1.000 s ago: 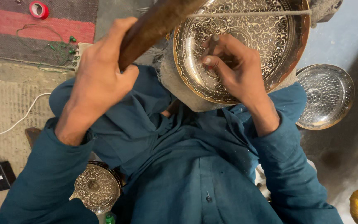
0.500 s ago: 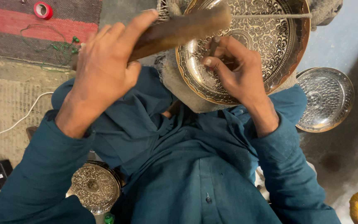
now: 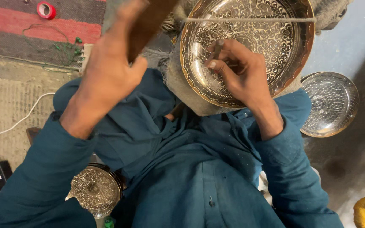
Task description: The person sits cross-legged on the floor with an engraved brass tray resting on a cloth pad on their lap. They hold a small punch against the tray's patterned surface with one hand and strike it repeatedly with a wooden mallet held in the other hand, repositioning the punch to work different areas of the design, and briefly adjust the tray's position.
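Left hand (image 3: pixel 108 74) gripping wooden mallet (image 3: pixel 148 23), raised. Right hand (image 3: pixel 241 74) pinching chisel (image 3: pixel 219 47) against engraved tray (image 3: pixel 275 38). Hands apart.

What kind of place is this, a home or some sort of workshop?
Probably a small metal-engraving workshop on the floor: the left hand grips a wooden mallet, the right hand holds a chisel on an engraved brass plate; other decorated plates lie nearby.

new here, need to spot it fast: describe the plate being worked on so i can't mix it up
Follow the teal sleeves up to the right hand: it rests on the big engraved brass plate. Unlike the silvery plate and the small plate, it has a cord stretched across it.
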